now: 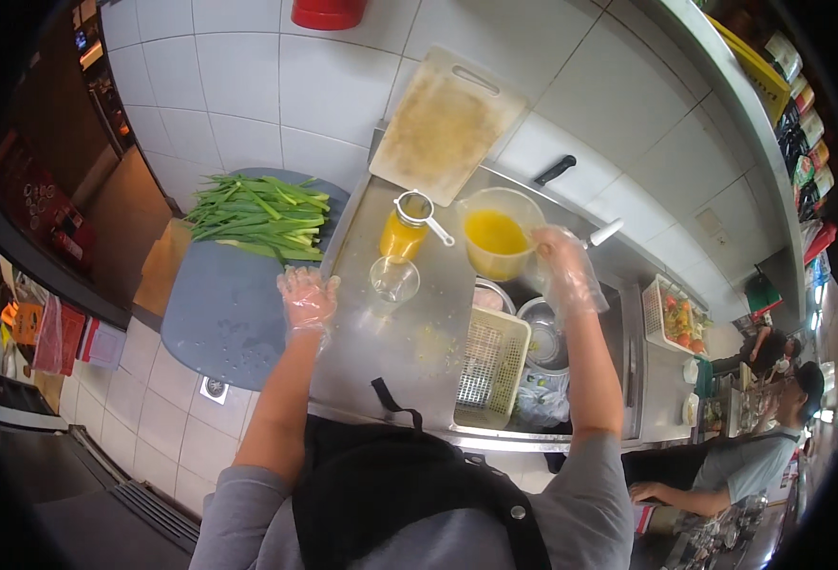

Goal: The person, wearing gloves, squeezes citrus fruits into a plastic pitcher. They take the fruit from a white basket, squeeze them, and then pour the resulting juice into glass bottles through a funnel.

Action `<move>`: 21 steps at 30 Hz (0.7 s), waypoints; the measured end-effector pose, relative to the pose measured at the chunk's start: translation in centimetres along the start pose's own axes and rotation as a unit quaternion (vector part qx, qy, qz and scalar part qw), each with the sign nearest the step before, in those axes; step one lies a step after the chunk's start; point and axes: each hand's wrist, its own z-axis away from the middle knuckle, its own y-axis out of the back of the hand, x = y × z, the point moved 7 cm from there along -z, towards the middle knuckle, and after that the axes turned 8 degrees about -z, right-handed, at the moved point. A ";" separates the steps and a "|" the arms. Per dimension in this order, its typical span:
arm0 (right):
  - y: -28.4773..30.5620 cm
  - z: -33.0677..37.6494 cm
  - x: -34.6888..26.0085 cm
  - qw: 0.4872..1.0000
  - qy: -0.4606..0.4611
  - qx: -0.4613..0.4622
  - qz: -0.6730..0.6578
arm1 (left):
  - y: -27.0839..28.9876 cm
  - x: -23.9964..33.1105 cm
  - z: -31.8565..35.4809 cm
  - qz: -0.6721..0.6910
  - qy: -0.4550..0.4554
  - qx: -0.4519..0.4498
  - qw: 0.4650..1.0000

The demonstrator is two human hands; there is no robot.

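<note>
My right hand (569, 264), in a clear plastic glove, grips the right side of a translucent plastic pitcher (482, 205) with yellow liquid in it; the handle is hidden by the fingers. My left hand (308, 300), also gloved, lies with fingers spread near the edge where a grey board meets the steel counter. Just beyond its fingertips are long green onions (257, 217). Between my hands stands a clear container of yellow liquid (400, 239) with a small white-handled strainer (414, 206) across its mouth. A clear cup (395, 281) stands nearer me.
A worn white cutting board (447, 123) leans against the tiled wall. The grey board (219, 309) extends left. Before the sink sit a cream basket (492, 366) and metal bowls (544, 332). Knives (557, 170) are along the wall. Another person (723, 465) stands at right.
</note>
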 end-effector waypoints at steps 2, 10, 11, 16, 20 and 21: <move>-2.7 -1.2 -1.7 0.998 -0.021 -0.017 0.055 | -0.5 -0.6 0.2 -0.001 0.005 -0.001 1.000; -4.1 -6.7 0.8 0.993 -0.068 -0.055 0.074 | 0.1 0.0 -0.3 0.024 0.001 -0.056 0.998; -4.1 -7.1 1.4 0.990 -0.080 -0.073 0.088 | 0.3 0.1 -0.3 0.032 -0.001 -0.054 0.998; -7.0 -7.1 -0.7 0.979 0.028 -0.133 0.153 | 0.2 -0.4 -0.2 0.040 -0.002 -0.064 0.997; -6.9 -8.0 -1.0 0.967 0.056 -0.155 0.196 | 0.4 0.2 -0.7 0.056 -0.012 -0.052 0.997; -7.4 -8.1 -1.3 0.967 0.055 -0.156 0.196 | 0.3 0.0 -0.6 0.055 -0.011 -0.055 0.997</move>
